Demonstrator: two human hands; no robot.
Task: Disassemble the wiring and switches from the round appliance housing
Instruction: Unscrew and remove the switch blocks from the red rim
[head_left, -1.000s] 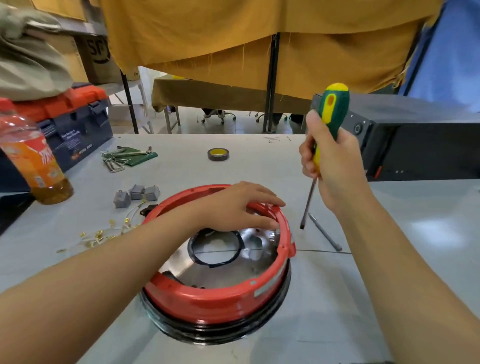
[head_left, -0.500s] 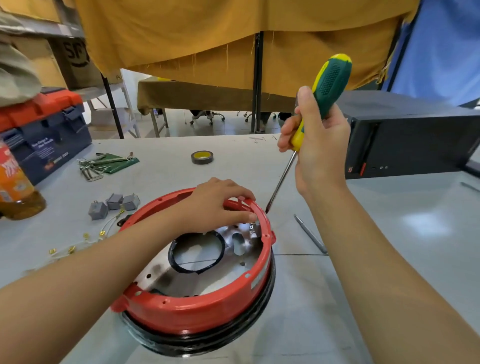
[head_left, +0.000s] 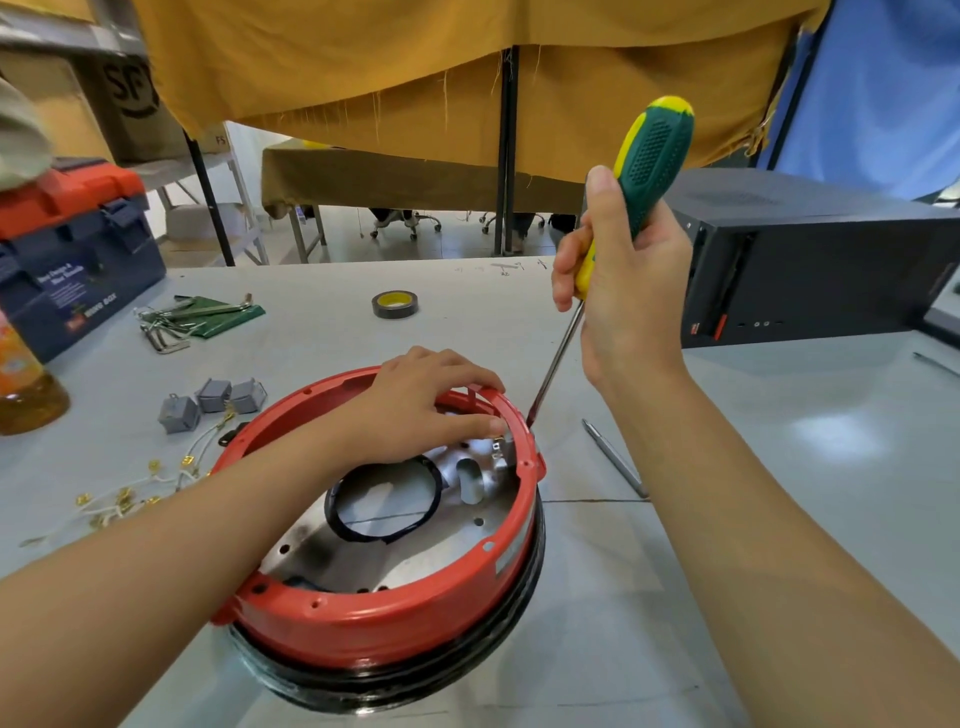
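The round appliance housing (head_left: 363, 631), red above a black base, lies on the grey table with its shiny metal inside and a black ring showing. My left hand (head_left: 426, 402) rests over its far rim, fingers curled onto the rim beside a small metal part inside. My right hand (head_left: 626, 291) grips the green-and-yellow handle of a screwdriver (head_left: 652, 156), shaft slanting down so the tip meets the rim's outer right edge. Three grey switches (head_left: 213, 402) and white wires with brass terminals (head_left: 130, 493) lie left of the housing.
A second metal rod or driver (head_left: 615, 457) lies on the table right of the housing. A tape roll (head_left: 395, 304) and hex keys (head_left: 176, 322) sit farther back. A toolbox (head_left: 67, 260), a drink bottle (head_left: 23, 384) at left, a black case (head_left: 810, 270) at right.
My right hand brought the screwdriver left and down, so its tip now touches the housing's right rim. The left hand stayed on the far rim. The camera view shifted a little.
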